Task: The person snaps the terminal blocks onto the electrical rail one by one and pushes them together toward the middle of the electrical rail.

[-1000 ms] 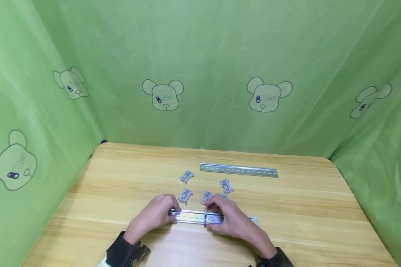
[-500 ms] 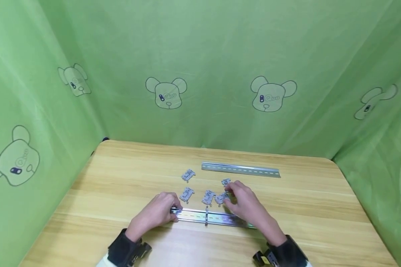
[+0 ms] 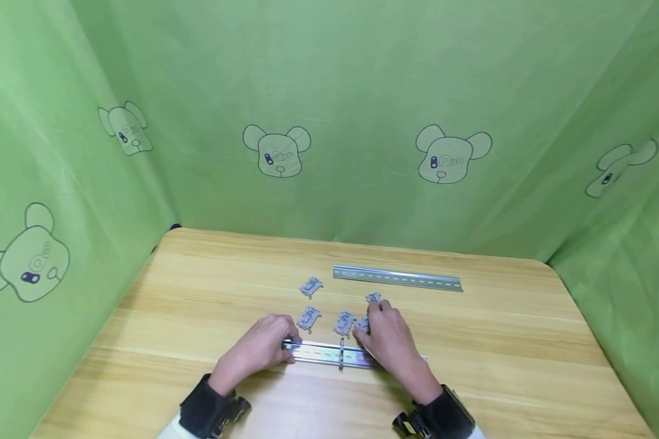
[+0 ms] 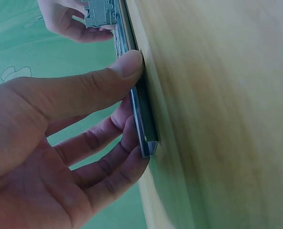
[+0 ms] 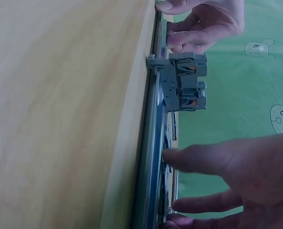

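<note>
My left hand pinches the left end of a slotted metal DIN rail, thumb on the near edge and fingers on the far side, as the left wrist view shows. One grey terminal block stands upright across that rail. My right hand reaches over the rail's right part to a grey terminal block lying flat behind it. In the right wrist view the thumb and fingers are spread apart, with fingertips down at the flat blocks.
More grey terminal blocks lie flat behind the rail: one beside the right thumb, one past the right fingertips, and two at left, a nearer block and a farther block. A second DIN rail lies farther back.
My right hand has let go of the terminal block on the rail and moved right and away to the loose blocks, its fingers then lowering onto one. The left hand keeps its hold.
</note>
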Available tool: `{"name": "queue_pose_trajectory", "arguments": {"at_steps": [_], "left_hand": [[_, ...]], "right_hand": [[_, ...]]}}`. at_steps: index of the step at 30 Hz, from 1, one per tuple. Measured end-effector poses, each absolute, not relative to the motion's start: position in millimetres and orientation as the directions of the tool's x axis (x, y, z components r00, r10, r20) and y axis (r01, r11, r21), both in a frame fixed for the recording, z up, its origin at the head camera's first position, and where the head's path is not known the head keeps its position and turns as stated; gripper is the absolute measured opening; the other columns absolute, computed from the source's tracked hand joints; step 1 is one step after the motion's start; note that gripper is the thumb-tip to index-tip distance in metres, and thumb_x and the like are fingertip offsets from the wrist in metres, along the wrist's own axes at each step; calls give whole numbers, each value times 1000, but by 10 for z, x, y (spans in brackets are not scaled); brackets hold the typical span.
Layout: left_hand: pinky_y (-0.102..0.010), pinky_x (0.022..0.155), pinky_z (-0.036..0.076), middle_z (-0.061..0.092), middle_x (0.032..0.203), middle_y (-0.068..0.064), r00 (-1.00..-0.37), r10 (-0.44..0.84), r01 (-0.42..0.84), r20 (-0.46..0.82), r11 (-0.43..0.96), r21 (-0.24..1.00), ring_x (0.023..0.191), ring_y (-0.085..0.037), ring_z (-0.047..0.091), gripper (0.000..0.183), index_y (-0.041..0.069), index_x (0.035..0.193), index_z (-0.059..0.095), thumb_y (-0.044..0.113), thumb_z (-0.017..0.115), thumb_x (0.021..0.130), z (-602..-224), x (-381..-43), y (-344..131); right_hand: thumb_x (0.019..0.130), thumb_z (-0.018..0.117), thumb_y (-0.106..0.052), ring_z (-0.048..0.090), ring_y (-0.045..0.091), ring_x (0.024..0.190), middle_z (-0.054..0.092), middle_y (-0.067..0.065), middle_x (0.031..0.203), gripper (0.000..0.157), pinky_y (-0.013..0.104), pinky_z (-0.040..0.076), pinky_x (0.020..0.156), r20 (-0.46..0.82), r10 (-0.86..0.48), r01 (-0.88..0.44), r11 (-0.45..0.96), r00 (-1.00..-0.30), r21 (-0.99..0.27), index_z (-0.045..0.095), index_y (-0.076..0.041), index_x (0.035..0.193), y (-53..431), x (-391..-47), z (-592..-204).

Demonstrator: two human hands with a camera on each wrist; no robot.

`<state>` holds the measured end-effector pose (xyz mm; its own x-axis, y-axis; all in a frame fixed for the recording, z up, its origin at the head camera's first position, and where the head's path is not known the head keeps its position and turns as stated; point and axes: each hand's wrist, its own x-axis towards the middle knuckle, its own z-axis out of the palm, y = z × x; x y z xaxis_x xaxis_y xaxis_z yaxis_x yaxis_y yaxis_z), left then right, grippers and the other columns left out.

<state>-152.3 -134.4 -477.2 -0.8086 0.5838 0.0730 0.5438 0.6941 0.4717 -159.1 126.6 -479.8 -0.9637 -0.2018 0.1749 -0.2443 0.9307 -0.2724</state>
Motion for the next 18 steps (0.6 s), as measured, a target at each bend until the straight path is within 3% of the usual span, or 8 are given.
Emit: {"name": "queue_pose_trajectory", "arguments": {"at_steps": [10, 18], "left_hand": [[-28, 73, 59, 73, 93, -3, -811, 582, 534, 60, 695, 481, 82, -16, 67, 29, 8, 93, 77, 12, 86, 67, -4795, -1553, -1346], [-28, 73, 59, 73, 94, -4, -813, 579, 530, 58, 695, 486, 82, -17, 67, 29, 8, 95, 76, 12, 85, 67, -4812, -1551, -1358]], "right_hand": [[69, 82, -18, 53, 26, 71, 60, 26, 97, 52, 34, 54, 57, 127, -190, -223, 914, -973, -340, 65, 11, 110, 1303, -1572, -4715], [68, 81, -18, 60, 34, 93, 60, 26, 112, 58, 44, 60, 75, 125, -199, -233, 888, -972, -397, 66, 8, 117, 1474, -1570, -4656]]}}
